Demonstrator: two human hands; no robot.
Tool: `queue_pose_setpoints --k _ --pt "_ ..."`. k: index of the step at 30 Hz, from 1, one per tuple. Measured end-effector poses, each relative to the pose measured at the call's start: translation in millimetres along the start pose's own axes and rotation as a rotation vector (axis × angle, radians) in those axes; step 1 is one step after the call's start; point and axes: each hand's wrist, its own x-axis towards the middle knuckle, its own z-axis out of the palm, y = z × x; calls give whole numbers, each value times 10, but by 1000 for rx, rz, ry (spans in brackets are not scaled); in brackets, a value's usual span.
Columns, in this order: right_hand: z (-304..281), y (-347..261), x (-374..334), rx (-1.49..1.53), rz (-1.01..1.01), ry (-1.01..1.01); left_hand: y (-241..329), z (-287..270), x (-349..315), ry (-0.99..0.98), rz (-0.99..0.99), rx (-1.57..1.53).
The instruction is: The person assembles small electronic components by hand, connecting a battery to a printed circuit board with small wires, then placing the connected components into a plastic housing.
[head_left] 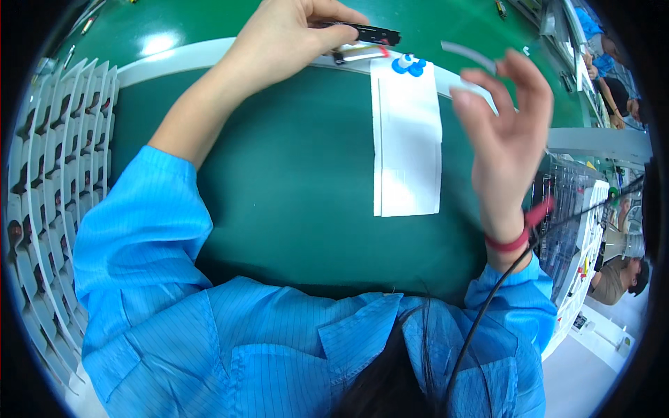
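My left hand (286, 38) is closed around a black slotted strip (378, 35) at the far side of the mat, its thumb and fingers pinching one end. Just below that strip shows a small silvery piece with a red end (362, 53); I cannot tell whether it is also held. My right hand (509, 125) is raised, a little smeared by motion, with thumb and curled fingers apart. A thin pale strip (468, 56) reaches its fingertips; whether it touches them is unclear. Between the hands lies a white sheet (408, 146) with a small blue and white object (408, 65) at its far end.
A white rack (63, 160) with many slots stands at the left. A pale rim (174, 61) borders the green mat (279, 188). A black cord (488, 292) runs by my red wristband (510, 240). Clear trays (568, 209) stand at right; other people work beyond.
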Motion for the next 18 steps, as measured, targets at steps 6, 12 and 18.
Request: queue_pose_setpoints --k 6,12,18 --pt "-131 223 383 21 161 -268 51 316 103 -135 86 -353" --pt "-121 444 275 -327 -390 -316 -93 361 108 -235 -51 -553" --pt "-180 417 330 -101 -96 -163 -120 441 121 -147 -40 -689"
